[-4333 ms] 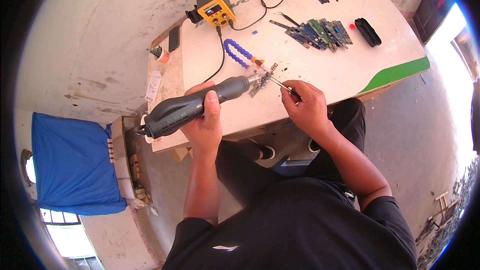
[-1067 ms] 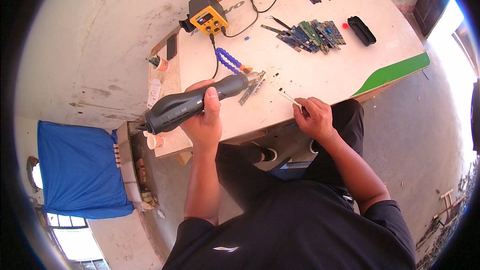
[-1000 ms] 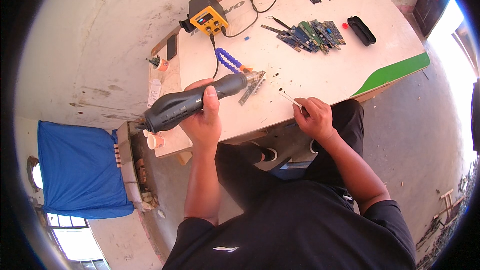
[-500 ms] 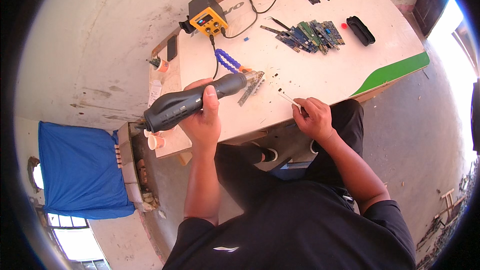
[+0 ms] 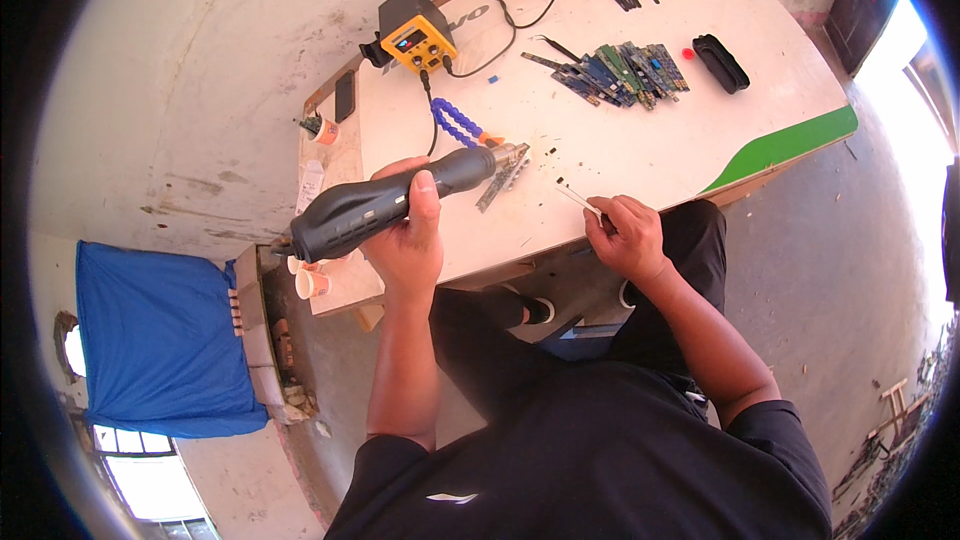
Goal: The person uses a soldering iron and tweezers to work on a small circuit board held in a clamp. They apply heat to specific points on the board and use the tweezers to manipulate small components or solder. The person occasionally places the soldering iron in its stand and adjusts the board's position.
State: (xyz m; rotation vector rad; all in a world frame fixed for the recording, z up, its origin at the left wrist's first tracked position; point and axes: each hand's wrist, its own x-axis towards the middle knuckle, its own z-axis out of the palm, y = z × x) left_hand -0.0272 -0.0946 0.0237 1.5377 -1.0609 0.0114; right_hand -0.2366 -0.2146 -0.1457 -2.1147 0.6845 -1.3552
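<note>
My left hand (image 5: 408, 252) is wrapped round the black body of a hot air gun (image 5: 345, 212), thumb on top. The gun's metal nozzle points right, over the upper end of a narrow circuit board (image 5: 492, 194) on the table. In my right hand (image 5: 632, 240) is a pair of slim tweezers (image 5: 578, 198), pinched near its back end. The tweezer tips are beside a tiny dark chip (image 5: 560, 180); whether they touch it, I cannot tell. Other small dark pieces lie around it. A blue segmented flexible arm (image 5: 456, 122) reaches toward the board, its end partly behind the nozzle.
A yellow-fronted soldering station (image 5: 422, 40) with cables stands at the back left. Several loose circuit boards (image 5: 628, 75) are heaped farther back, near a black open case (image 5: 720, 64) and a red cap (image 5: 688, 53). Paper cups (image 5: 312, 284) and a phone (image 5: 345, 96) line the left edge.
</note>
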